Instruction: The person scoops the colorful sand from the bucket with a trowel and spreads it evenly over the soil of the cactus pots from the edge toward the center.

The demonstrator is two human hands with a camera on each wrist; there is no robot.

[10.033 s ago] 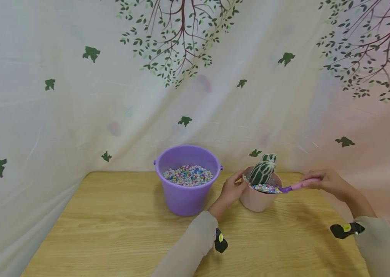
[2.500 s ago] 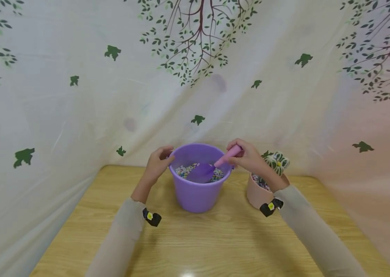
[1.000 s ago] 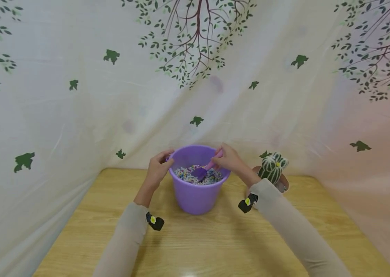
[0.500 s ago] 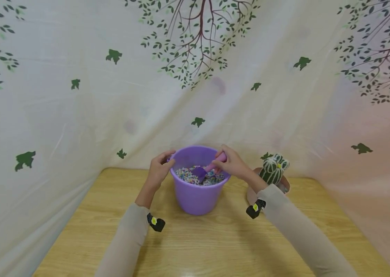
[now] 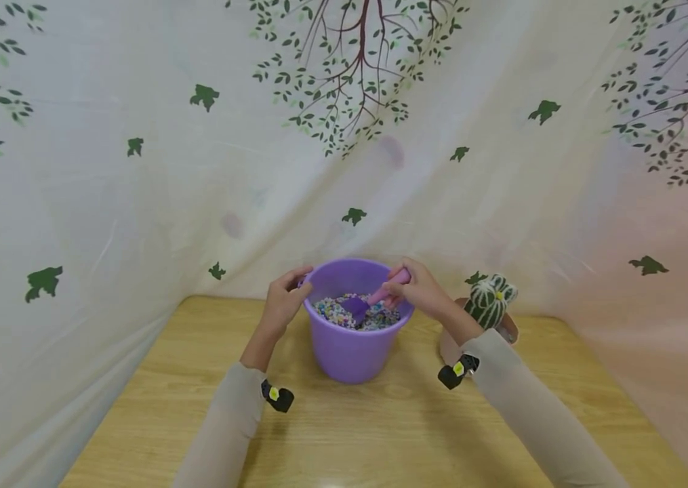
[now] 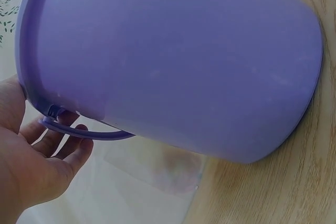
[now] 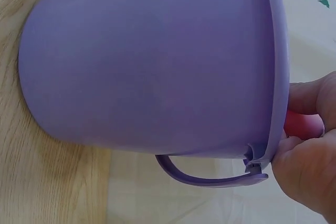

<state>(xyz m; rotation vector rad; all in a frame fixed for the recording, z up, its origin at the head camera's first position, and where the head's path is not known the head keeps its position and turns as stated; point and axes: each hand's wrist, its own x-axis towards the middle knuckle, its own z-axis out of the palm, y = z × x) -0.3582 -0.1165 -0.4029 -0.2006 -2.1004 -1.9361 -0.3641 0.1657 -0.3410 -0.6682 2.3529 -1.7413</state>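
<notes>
A purple bucket stands upright on the table, part-filled with small multicoloured beads. My left hand holds the bucket's rim at the left, thumb at the rim. In the left wrist view its fingers curl beside the lowered bucket handle. My right hand grips the pink handle of a toy shovel over the bucket's right rim. The shovel's purple blade is partly sunk in the beads. In the right wrist view the bucket wall hides the blade.
To the right, partly behind my right forearm, stands a pinkish pot with a striped green-and-white cactus in it. A wooden table lies beneath everything. A pale cloth with leaf prints hangs behind the table.
Ten seconds ago the shovel held beads at the cactus pot, my left hand on that pot. Both hands then moved left to the bucket. The blade has since gone down into the beads.
</notes>
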